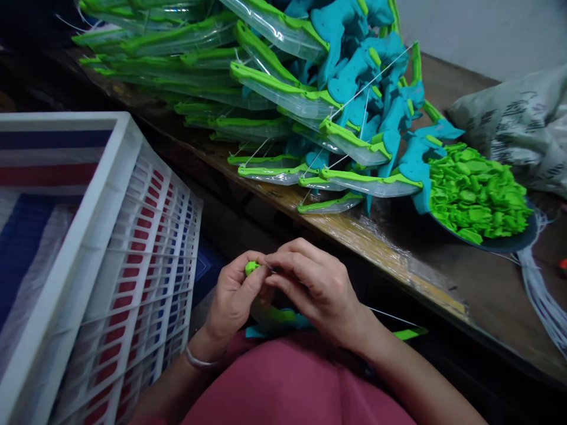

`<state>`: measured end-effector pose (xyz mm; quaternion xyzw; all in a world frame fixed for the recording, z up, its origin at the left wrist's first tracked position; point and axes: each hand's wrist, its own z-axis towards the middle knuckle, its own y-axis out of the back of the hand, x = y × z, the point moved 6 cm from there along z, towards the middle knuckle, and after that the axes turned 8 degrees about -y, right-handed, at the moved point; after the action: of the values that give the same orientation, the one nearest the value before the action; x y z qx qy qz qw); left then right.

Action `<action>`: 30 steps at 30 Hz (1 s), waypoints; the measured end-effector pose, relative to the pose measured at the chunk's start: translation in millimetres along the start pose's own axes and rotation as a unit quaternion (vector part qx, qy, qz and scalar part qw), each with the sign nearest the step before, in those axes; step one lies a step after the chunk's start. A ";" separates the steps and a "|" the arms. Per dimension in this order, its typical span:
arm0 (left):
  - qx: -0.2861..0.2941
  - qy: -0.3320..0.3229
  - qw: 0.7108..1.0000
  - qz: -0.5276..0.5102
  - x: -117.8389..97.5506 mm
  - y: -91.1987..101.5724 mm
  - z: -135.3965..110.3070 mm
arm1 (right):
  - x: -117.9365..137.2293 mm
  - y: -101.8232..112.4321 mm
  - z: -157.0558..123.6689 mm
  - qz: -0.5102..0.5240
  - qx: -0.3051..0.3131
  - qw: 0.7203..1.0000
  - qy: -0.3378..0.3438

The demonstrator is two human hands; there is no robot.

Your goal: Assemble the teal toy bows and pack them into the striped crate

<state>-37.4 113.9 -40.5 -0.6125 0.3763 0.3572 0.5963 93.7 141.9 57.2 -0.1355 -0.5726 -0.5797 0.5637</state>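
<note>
In front of my body, my left hand (237,295) is closed around a small bright green plastic end (252,268), which pokes out between thumb and forefinger. My right hand (316,289) meets it, fingertips pinched on what looks like a thin string; the fingers mostly hide it. Beneath both hands a teal and green toy bow (259,330) lies across my lap, largely covered by my hands and forearm. Its green tip (410,334) and a white string (392,316) show past my right wrist. Whether the green end belongs to this bow, I cannot tell.
Many teal and green toy bows (283,97) with clear parts are piled on the wooden table (367,239). A dark bowl (509,241) of green pieces (478,192), white strings (538,289) and a printed sack (516,115) are to the right. A white plastic crate (119,144) stands left.
</note>
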 end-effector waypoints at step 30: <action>-0.001 0.015 1.000 -0.022 -1.3 -8.4 1.7 | -55.5 -13.9 -7.3 0.367 -0.084 0.878 -0.295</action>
<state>-30.5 115.7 -35.5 -0.6267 0.3713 0.3349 0.5976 104.2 159.6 3.4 -0.5470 -0.5709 -0.3104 0.5279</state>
